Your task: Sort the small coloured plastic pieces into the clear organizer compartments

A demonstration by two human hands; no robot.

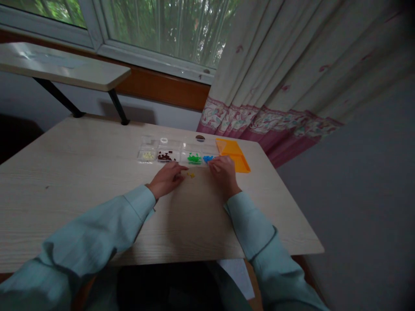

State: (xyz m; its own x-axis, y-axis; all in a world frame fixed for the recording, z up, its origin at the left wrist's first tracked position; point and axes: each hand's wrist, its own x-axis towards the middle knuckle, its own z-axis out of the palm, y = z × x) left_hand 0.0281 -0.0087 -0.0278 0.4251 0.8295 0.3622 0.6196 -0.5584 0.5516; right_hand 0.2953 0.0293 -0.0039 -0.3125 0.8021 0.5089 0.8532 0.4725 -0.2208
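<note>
The hands sit apart. The left hand (167, 177), thumb and index finger parted, is beside yellow pieces (191, 175) on the table (81, 177). The right hand (223, 172), its grip unclear, partly hides the orange box (241, 163), near blue pieces (207, 159).

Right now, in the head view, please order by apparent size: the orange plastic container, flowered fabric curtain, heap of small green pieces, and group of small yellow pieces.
1. Flowered fabric curtain
2. Orange plastic container
3. Heap of green pieces
4. Group of yellow pieces
</note>
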